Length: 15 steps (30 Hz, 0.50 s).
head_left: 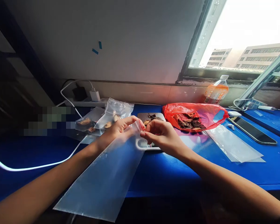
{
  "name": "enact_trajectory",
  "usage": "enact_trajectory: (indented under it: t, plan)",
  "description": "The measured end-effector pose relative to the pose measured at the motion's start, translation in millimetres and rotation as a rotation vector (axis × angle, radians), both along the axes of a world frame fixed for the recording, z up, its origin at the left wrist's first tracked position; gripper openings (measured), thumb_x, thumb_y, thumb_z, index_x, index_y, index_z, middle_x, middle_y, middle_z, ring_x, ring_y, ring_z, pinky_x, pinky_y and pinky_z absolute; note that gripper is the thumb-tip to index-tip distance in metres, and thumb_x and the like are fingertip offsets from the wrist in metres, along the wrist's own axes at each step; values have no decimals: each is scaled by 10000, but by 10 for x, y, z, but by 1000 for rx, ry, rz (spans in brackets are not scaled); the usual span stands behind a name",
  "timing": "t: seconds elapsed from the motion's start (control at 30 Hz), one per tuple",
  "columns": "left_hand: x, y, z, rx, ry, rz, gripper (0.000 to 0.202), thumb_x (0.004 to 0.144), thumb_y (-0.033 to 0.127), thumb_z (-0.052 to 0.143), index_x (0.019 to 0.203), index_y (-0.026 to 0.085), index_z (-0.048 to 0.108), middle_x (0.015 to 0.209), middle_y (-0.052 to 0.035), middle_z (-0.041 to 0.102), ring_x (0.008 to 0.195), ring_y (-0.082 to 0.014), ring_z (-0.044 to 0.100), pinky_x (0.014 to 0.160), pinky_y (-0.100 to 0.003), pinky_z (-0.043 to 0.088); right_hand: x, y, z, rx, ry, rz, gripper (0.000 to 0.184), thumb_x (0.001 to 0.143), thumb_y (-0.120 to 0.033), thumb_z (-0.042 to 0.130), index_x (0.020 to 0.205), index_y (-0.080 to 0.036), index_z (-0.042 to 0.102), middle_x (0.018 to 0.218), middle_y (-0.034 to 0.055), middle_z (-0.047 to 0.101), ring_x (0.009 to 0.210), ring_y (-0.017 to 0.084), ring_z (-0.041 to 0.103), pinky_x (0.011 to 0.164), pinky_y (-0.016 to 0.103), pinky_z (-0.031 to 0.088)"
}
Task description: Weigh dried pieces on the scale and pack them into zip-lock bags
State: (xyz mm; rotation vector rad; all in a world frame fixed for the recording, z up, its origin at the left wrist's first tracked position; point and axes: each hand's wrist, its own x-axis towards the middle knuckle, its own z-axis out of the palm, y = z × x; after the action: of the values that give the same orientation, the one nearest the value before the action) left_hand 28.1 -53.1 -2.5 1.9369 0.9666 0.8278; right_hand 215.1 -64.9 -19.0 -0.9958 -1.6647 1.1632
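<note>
A clear zip-lock bag [105, 177] with a red strip along its top hangs from my hands toward the table's front edge. My left hand [123, 127] is closed on the bag's upper end, its fingertips partly behind the plastic. On the other side of the same end, my right hand [161, 133] pinches the red zip edge between thumb and fingers. Behind my hands sits a small kitchen scale [142, 117], partly hidden by them. Dark dried pieces, perhaps mushrooms [155, 118], lie on its plate.
At left are filled zip-lock bags [120, 109] and a white cable [37, 169]. At right stand a red plastic bag [214, 112] of dark dried pieces, flat clear bags [233, 146], a phone [254, 130], an earbud [231, 126] and an orange-labelled bottle [216, 91] by the window.
</note>
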Motion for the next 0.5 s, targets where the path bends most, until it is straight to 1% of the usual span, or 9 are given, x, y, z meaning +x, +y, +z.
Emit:
enact_trajectory:
  t: [0.07, 0.13, 0.27, 0.37, 0.43, 0.5]
  plan:
    - [-21, 33, -7, -41, -1, -20, 263, 864, 434, 556, 938, 185, 603, 941, -60, 663, 892, -204, 620, 681, -274, 497, -16, 6, -31, 16, 10, 0, 381, 648, -482, 752, 659, -183, 515, 597, -35, 523, 516, 75, 440, 461, 210, 314]
    - [-45, 65, -17, -58, 18, -24, 263, 868, 436, 547, 923, 184, 593, 924, -56, 654, 874, -192, 615, 676, -267, 483, -19, 16, -59, 25, 23, 23, 357, 650, -455, 755, 669, -187, 518, 640, -32, 531, 545, 79, 453, 479, 213, 334]
    - [-44, 89, -29, -14, 8, -27, 230, 854, 411, 553, 887, 186, 583, 898, -30, 634, 855, -171, 597, 761, -282, 467, -13, 5, -85, 39, 38, 67, 271, 686, -372, 733, 724, -198, 529, 703, -30, 535, 612, 89, 488, 524, 214, 374]
    - [-7, 66, -7, -19, 14, -15, 196, 849, 393, 550, 882, 201, 571, 845, 2, 614, 808, -150, 588, 765, -274, 467, -23, -21, -80, 57, 51, 55, 232, 708, -310, 705, 749, -199, 506, 735, -28, 530, 633, 88, 490, 540, 213, 380]
    - [13, 52, 10, -36, 24, -24, 185, 844, 385, 551, 883, 205, 569, 825, 8, 612, 785, -144, 591, 735, -264, 475, -32, -31, -81, 68, 70, 37, 238, 718, -310, 694, 786, -206, 491, 749, -26, 530, 643, 90, 494, 548, 218, 389]
    - [16, 53, 12, -49, 33, -84, 198, 840, 383, 555, 915, 201, 581, 843, -2, 631, 787, -152, 608, 722, -268, 485, -37, -33, -92, 79, 76, 12, 250, 730, -336, 684, 816, -214, 484, 751, -24, 533, 654, 97, 502, 561, 227, 403]
